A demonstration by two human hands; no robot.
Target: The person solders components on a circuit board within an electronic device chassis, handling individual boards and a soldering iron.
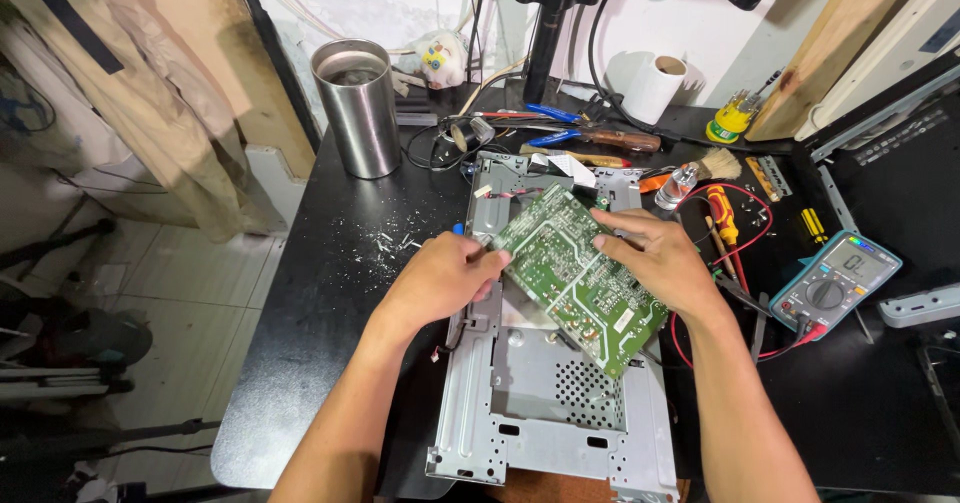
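Two hands grip one green circuit board by its edges, above a metal chassis.

Left hand (440, 281) pinches the near-left edge, right hand (665, 263) the far-right edge of the circuit board (580, 278); likely light, stiff, fragile, best held by bare edges. Beneath: the metal chassis (540, 423); a multimeter (835, 283) lies right.

Teal multimeter (835, 283) with grey rectangular screen (858, 261), far right.

Repair workshop (multimeter (836, 283), screwdrivers (722, 213))

Cluttered black workbench (330, 293), metal chassis (560, 403)
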